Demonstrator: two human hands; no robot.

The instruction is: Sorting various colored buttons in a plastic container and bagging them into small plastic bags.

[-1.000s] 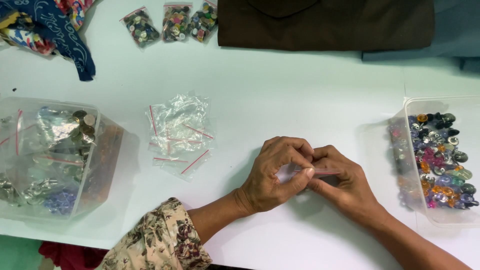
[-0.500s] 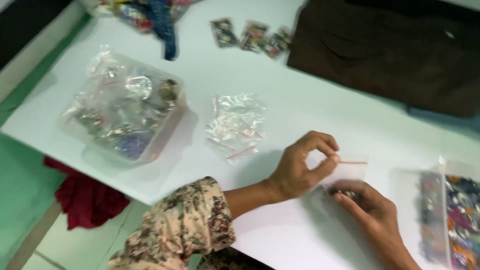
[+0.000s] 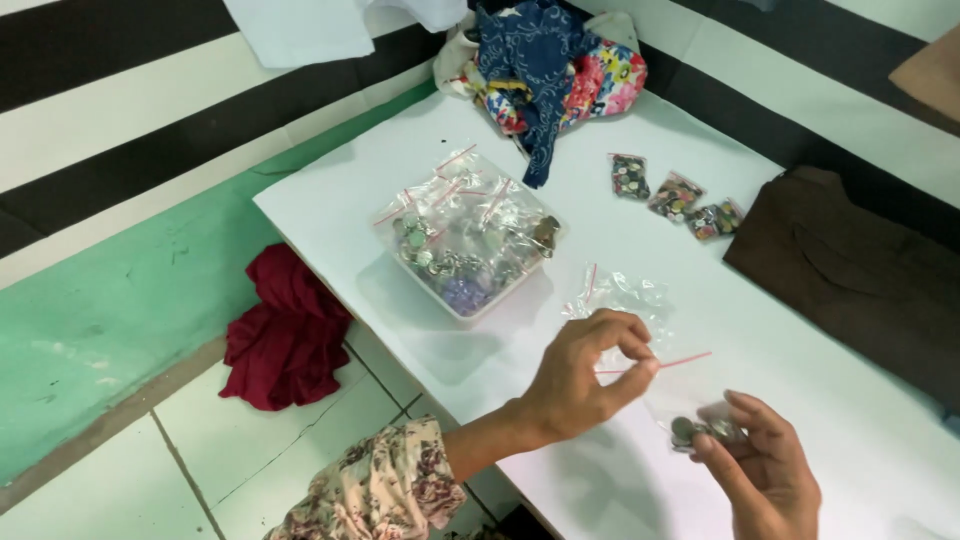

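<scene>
The left hand (image 3: 585, 375) pinches the top edge of a small clear zip bag (image 3: 672, 385) between thumb and fingertips, holding it up by its red seal strip above the white table (image 3: 330, 215). The right hand (image 3: 760, 475) holds the bottom of the same bag, fingers closed around a few round metal pieces (image 3: 700, 430) that sit inside or just under it; I cannot tell which.

I think the risk is at the mouth of the bag. The left grip is narrow and takes only one point of the strip, so the thin plastic can slip out or fold, and the pieces can fall on the table and roll to its edge, which is near, and down to the tiled floor (image 3: 270, 440). Loose empty bags (image 3: 620, 295) lie just beside the hands, and a sleeve can push them. The clear tub of filled bags (image 3: 470, 235) stands apart, further back on the table, so it seems safe.
</scene>
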